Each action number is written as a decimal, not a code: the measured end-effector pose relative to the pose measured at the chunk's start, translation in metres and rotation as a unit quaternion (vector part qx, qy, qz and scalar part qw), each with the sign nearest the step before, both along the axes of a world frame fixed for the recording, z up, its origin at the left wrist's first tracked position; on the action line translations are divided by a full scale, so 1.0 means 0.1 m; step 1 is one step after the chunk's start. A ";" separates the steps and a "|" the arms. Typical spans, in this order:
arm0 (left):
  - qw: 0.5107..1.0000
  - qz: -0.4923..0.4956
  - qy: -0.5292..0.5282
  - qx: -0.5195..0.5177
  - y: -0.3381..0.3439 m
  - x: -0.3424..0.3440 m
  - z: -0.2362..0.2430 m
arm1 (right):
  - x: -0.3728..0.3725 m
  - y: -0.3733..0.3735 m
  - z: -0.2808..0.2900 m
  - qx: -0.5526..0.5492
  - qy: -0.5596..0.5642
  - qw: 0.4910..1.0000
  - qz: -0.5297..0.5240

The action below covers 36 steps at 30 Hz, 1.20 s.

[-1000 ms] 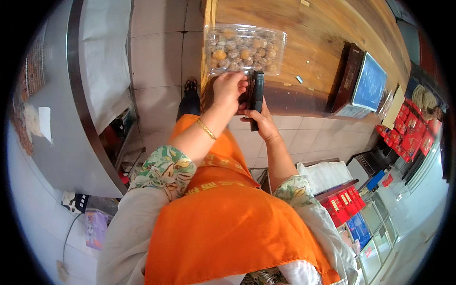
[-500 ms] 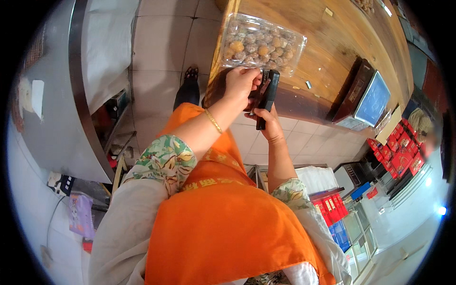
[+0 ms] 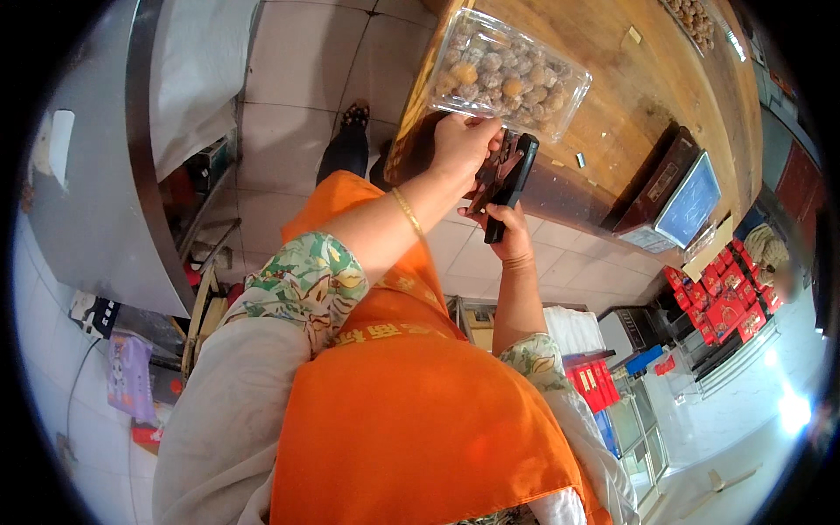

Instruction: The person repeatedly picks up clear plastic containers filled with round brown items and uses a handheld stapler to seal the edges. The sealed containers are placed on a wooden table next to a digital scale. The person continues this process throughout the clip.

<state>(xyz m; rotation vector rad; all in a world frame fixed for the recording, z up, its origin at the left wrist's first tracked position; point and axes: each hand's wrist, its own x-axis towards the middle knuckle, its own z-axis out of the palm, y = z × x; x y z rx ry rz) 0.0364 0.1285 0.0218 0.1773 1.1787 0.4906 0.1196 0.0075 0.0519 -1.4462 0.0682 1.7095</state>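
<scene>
A clear plastic box [image 3: 573,92] full of round, sugary brown balls sits at the near edge of the wooden table. My left hand [image 3: 462,150] is closed, with thumb and fingers pinched together at the box's near rim; the fingertips are partly hidden. In my right hand [image 3: 509,229] is a black stapler [image 3: 521,179], gripped by its lower end. Its upper end points toward the box rim, close beside my left fingers. Its jaws are parted, with a reddish-brown inner part showing.
The wooden table [image 3: 604,87] carries a scale [image 3: 687,201] with a blue top on the right, small scraps, and more brown balls [image 3: 691,19] at the far edge. Red packages [image 3: 726,302] stand farther right. A metal counter [image 3: 96,175] is on the left.
The box, stapler and both hands appear a little farther right in the view, which has shifted. The stapler's reddish-brown inner part shows more now. Both hands keep their holds.
</scene>
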 end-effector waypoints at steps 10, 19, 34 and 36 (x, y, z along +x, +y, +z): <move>1.000 -0.004 -0.001 0.001 0.01 0.00 0.02 | 0.03 0.08 0.00 -0.037 -0.080 0.995 0.039; 0.999 -0.004 0.003 0.034 0.00 0.00 0.00 | 0.01 0.22 0.09 -0.042 -0.098 0.993 0.056; 0.999 -0.019 0.013 0.043 0.00 0.01 -0.02 | -0.14 0.18 -0.12 -0.090 -0.282 0.950 0.098; 0.999 0.013 0.011 0.031 0.01 0.02 0.00 | -0.16 0.20 -0.12 -0.088 -0.293 0.946 0.103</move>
